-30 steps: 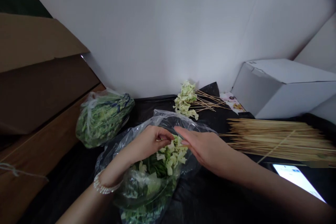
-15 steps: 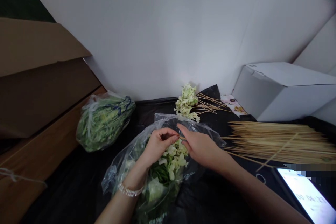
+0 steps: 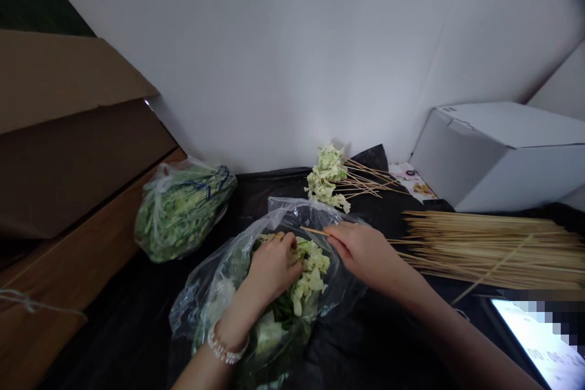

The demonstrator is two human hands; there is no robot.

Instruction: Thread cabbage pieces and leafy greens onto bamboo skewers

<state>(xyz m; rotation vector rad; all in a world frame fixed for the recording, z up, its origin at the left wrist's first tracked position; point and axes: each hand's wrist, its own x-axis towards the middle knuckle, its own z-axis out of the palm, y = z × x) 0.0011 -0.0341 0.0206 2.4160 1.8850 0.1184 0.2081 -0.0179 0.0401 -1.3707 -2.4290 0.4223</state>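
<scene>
My right hand (image 3: 354, 248) pinches a thin bamboo skewer (image 3: 314, 231), its bare tip pointing left over the clear plastic bag (image 3: 219, 256). Inside that open bag lie torn pale green lettuce leaves (image 3: 311, 277) and darker greens. My left hand (image 3: 276, 265), with a beaded bracelet at the wrist, reaches down into the bag at the leaves. Its fingers are bent, with the thumb apart from them; the fingertips are partly hidden. Behind the bag rest skewers threaded with pale leaves (image 3: 326, 177), their bare ends to the right.
Loose bamboo skewers (image 3: 484, 247) are piled at the right, beside a lit phone (image 3: 534, 341) showing a timer. A tied bag of greens (image 3: 183, 210) sits at the left. A white box (image 3: 493, 158) stands at the back right, a cardboard box (image 3: 68, 134) at the left.
My left hand has left the skewer tip and dropped into the leaves. My right hand has drawn slightly right, keeping the skewer, whose tip now shows bare.
</scene>
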